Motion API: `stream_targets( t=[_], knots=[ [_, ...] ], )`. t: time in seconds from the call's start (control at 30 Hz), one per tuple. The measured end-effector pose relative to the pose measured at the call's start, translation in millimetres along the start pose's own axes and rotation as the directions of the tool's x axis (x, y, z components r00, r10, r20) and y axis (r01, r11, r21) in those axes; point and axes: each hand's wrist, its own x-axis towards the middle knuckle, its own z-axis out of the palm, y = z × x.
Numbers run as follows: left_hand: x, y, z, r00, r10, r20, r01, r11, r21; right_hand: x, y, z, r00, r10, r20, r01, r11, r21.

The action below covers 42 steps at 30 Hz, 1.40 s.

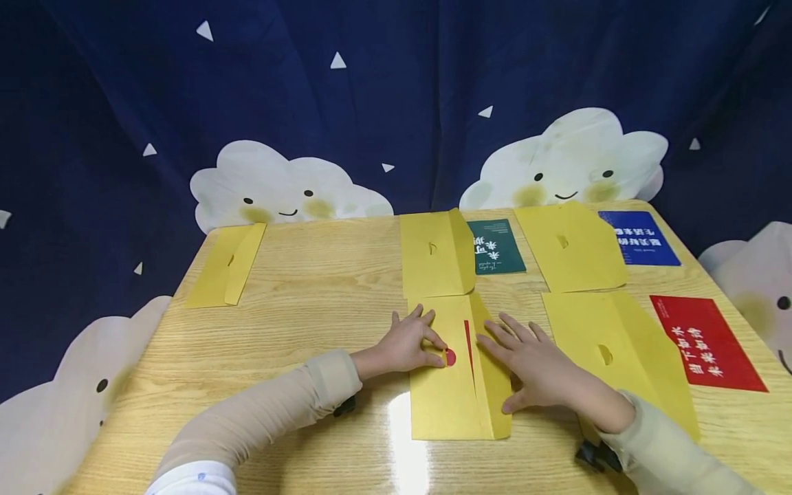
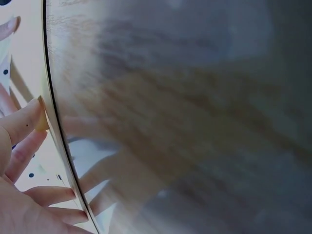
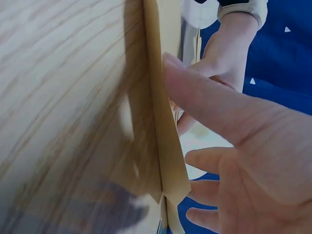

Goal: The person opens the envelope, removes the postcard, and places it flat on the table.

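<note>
While both flat hands, left hand (image 1: 410, 342) and right hand (image 1: 540, 368), press it, the yellow envelope (image 1: 454, 385) lies beneath (fingers spread).

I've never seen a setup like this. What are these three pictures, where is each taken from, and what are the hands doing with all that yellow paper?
No machine here: a person wears three cameras. The wide picture comes from the head; the two close, blurry ones from the wrists. On the wooden table lie several yellow envelopes and green, blue and red cards. The left hand and right hand both press flat on the nearest yellow envelope, where a red card peeks out under the flap. Neither hand grips anything.
</note>
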Motion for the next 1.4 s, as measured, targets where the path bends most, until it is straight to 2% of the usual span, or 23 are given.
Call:
stream_targets(
  t=[0.23,0.47,0.7,0.97,1.13,1.4],
  knots=[
    [0.0,1.9,-1.8,1.000,-0.008,0.003,0.008,1.000,0.007,5.8,8.3,6.4,0.999,-0.007,0.049,0.009,0.999,-0.032],
    [3.5,7.8,-1.4,0.999,-0.026,-0.031,0.027,0.999,0.043,10.0,10.9,8.7,0.993,0.017,0.115,-0.015,1.000,-0.021],
    [6.5,16.6,2.2,0.994,-0.041,-0.098,0.051,0.994,0.101,10.0,13.7,10.2,0.992,0.021,0.125,-0.022,1.000,0.007],
    [9.3,20.3,5.2,0.993,-0.059,-0.100,0.071,0.990,0.124,10.6,14.4,9.4,0.990,0.026,0.139,-0.030,0.999,0.027],
    [11.1,21.5,4.9,0.996,-0.055,-0.064,0.064,0.987,0.150,11.8,13.6,9.2,0.988,0.036,0.153,-0.039,0.999,0.019],
    [15.2,22.9,3.6,0.993,-0.076,0.086,0.061,0.984,0.166,12.7,11.9,7.7,0.988,0.040,0.148,-0.042,0.999,0.006]
  ],
)
